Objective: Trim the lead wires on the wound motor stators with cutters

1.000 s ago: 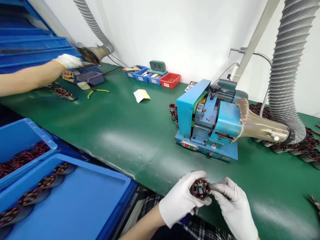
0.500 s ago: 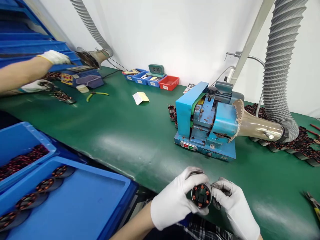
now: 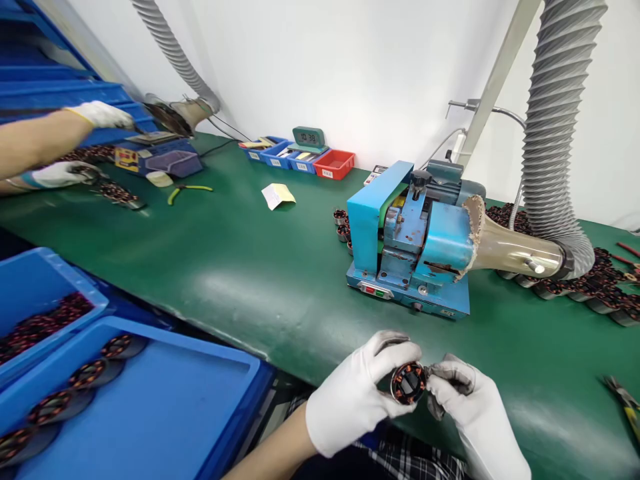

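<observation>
Coil ring (image 3: 409,383), one: we find it near the bench's (image 3: 240,253) front edge, gripped by the fingers of the left hand (image 3: 350,400), face towards us, presumably for clear sight.
Right hand (image 3: 467,393): fingers bent beside its rim; whether pinching anything, we cannot tell.
Similar rings (image 3: 91,375): rowed in the tray (image 3: 175,407), apparently for order.

Ring (image 3: 409,383) between left hand (image 3: 350,397) and right hand (image 3: 473,403), before machine (image 3: 400,250) on table (image 3: 220,247); tray (image 3: 170,400) left, pliers (image 3: 624,398) right

Our head-worn view, forward and down
We look over the green counter (image 3: 280,287) from its near side (through one camera), our hands (image 3: 347,397) close at bottom, the white wall (image 3: 390,73) facing us farther off.
</observation>
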The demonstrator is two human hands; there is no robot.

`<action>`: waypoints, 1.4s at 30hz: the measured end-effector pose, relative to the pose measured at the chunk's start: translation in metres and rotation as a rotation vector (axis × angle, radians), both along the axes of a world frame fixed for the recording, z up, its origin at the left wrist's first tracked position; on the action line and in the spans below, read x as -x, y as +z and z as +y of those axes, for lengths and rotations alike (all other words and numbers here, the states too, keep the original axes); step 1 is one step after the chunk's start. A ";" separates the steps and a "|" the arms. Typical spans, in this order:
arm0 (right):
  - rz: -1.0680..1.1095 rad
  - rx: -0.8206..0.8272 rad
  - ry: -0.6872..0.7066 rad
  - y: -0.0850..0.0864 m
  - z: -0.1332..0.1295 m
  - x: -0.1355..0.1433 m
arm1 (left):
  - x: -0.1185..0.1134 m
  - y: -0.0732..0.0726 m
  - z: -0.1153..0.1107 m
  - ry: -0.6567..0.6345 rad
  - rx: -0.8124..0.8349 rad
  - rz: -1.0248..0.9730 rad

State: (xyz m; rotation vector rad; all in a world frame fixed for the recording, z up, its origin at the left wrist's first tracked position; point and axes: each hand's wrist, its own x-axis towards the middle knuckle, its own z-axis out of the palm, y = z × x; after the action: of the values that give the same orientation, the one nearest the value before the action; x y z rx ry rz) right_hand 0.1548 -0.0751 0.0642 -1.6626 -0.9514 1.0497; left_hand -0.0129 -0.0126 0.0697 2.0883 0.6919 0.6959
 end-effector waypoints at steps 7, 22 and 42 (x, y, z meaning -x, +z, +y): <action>-0.118 -0.056 0.064 0.007 0.007 0.001 | 0.003 -0.011 0.002 -0.082 0.141 -0.034; 0.020 0.096 0.040 -0.027 0.008 0.013 | 0.005 -0.026 0.003 -0.095 0.039 0.072; -0.946 -0.088 0.671 -0.034 0.018 -0.122 | 0.017 -0.054 0.030 0.081 -0.227 0.323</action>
State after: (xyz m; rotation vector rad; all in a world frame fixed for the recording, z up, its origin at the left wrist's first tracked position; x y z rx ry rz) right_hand 0.2769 -0.0568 0.0305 -1.8079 -2.2419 0.5439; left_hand -0.0299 0.0173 0.0158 2.4235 0.9152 0.5026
